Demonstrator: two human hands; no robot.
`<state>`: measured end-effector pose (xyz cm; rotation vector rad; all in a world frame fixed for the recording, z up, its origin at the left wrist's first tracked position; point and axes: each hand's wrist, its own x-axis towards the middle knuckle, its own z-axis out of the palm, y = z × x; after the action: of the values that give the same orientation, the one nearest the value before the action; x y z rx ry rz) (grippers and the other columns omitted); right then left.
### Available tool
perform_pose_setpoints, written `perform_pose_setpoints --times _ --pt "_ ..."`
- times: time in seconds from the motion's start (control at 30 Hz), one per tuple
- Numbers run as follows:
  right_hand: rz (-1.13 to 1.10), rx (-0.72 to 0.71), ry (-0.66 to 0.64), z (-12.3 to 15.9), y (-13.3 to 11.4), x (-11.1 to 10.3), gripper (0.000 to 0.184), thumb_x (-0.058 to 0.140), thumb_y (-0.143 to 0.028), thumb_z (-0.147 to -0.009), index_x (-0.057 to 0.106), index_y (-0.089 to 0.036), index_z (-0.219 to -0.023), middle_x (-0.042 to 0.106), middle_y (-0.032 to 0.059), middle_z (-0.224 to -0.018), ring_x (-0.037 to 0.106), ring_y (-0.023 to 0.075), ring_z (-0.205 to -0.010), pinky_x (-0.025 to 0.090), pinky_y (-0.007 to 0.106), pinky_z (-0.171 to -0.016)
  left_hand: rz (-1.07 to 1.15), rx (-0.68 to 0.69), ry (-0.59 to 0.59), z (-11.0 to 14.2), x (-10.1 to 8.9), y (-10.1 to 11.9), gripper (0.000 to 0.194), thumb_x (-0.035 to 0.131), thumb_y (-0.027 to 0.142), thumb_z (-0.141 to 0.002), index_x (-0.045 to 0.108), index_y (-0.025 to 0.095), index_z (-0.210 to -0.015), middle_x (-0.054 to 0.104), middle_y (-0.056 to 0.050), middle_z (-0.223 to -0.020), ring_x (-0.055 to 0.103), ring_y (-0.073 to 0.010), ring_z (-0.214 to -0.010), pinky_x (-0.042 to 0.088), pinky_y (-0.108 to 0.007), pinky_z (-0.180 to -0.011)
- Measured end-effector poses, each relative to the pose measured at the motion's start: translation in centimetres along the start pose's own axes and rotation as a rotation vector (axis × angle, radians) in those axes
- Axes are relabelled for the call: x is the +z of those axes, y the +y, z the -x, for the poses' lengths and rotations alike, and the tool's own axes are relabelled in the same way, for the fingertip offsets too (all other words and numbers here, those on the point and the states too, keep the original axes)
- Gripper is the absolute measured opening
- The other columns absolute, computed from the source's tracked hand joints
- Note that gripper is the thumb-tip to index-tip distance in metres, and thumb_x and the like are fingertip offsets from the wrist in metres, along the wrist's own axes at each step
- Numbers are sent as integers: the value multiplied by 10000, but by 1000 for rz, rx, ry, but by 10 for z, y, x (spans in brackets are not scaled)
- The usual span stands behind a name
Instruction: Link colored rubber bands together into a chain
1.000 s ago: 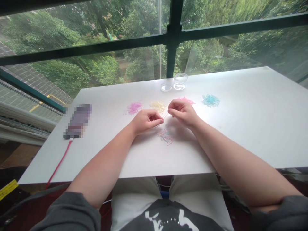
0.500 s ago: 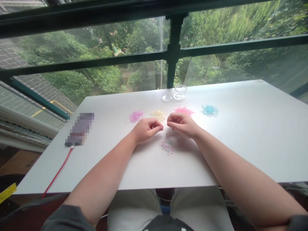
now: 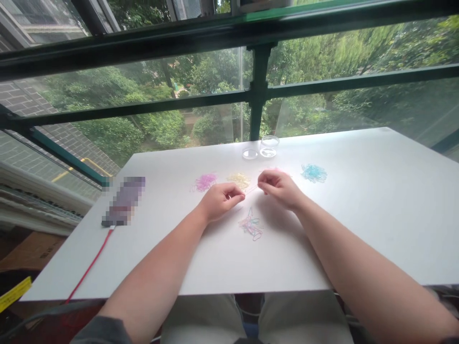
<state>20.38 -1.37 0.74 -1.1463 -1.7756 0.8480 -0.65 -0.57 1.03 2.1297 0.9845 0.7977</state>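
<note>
Between my two hands a thin pink rubber band [image 3: 251, 189] is stretched. My left hand [image 3: 224, 198] pinches its left end between thumb and fingers. The other end is in the closed fingertips of my right hand [image 3: 278, 186]. Just below them on the table lies a small loose pile of mixed-colour rubber bands [image 3: 251, 225]. Behind the hands sit a purple pile [image 3: 205, 182], a yellow pile [image 3: 238, 180] and a blue pile [image 3: 314, 173] of bands. A pink pile [image 3: 275, 170] is mostly hidden by my right hand.
A clear round container [image 3: 268, 146] and a flat clear lid [image 3: 250, 153] stand at the table's back edge by the window. To the left a blurred-out phone-like object [image 3: 124, 200] lies with a red cable [image 3: 91, 263] running over the white table's [image 3: 150, 258] front edge.
My hands have drawn slightly apart, with the band pulled longer between them. The camera has tilted up, so the table sits lower in view. The piles look unchanged.
</note>
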Motion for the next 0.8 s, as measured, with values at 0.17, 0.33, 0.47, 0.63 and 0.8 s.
perform_pose_setpoints --times 0.17,0.33,0.47,0.63,0.8 --pt "83 -76 -225 11 -8 24 97 486 -192 -779 540 -181 -699 469 -22 -599 406 106 -559 319 238 -535 -36 34 -48 2 1 -4 160 575 282 -770 678 163 -800 663 -30 -733 525 -96 -588 415 -207 -558" --pt "183 -8 -197 11 -4 20 111 482 -219 -784 542 -182 -697 438 -36 -549 384 102 -514 304 233 -502 -36 -36 -162 6 1 -2 182 614 284 -729 676 169 -856 669 -23 -755 549 -92 -603 423 -194 -565" --pt "216 34 -210 9 -5 18 122 473 -227 -784 546 -179 -698 464 -33 -553 398 104 -521 318 231 -508 -87 -69 -192 7 4 1 195 609 312 -732 682 170 -845 661 -21 -741 547 -94 -619 415 -194 -584" --pt "257 35 -237 10 -6 17 129 463 -239 -788 553 -180 -719 506 -21 -600 419 110 -553 331 235 -533 -108 -79 -186 6 5 3 187 557 300 -767 682 179 -836 663 -6 -737 529 -89 -618 400 -192 -589" --pt "294 5 -245 10 -4 15 130 446 -240 -789 531 -183 -709 502 -13 -625 433 120 -587 340 242 -557 -42 -89 -174 5 5 2 167 559 271 -760 679 162 -799 673 -6 -743 539 -86 -623 403 -190 -599"
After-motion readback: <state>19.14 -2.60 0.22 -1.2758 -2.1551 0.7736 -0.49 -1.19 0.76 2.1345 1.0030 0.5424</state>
